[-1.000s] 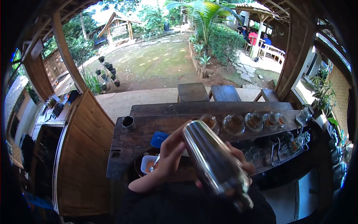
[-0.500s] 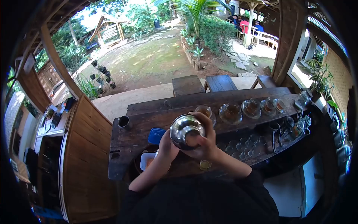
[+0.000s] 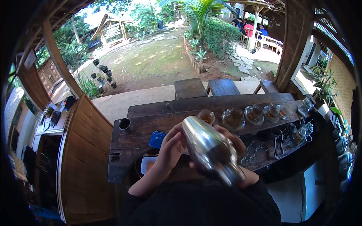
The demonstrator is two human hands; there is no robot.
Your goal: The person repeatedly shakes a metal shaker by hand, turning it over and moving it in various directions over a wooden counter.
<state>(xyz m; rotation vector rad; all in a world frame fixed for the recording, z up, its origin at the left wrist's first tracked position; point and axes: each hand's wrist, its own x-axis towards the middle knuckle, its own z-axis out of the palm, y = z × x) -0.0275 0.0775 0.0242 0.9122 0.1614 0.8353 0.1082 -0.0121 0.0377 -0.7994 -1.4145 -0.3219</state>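
A shiny metal cocktail shaker (image 3: 205,145) is held tilted in front of me, its wide base to the upper left and its narrow cap toward me at the lower right. My right hand (image 3: 234,142) wraps round its far side, with much of the hand hidden behind the metal. My left hand (image 3: 170,152) is against the left side near the base, fingers partly curled behind it. Beneath my left wrist sits a white plastic tub (image 3: 144,165) with something brownish inside. A blue lid (image 3: 157,139) lies just beyond that hand.
Along the dark wooden counter (image 3: 151,113) stand several glass cups of amber drink (image 3: 233,118). Small glasses (image 3: 254,150) and tongs (image 3: 278,147) are at the right. A dark mug (image 3: 125,124) stands far left. Stools (image 3: 223,86) line the far side.
The shaker has swung from end-on, cap toward me, to lying slantwise with its side showing and cap lower right. My right hand has shifted right; my left fingers have loosened somewhat.
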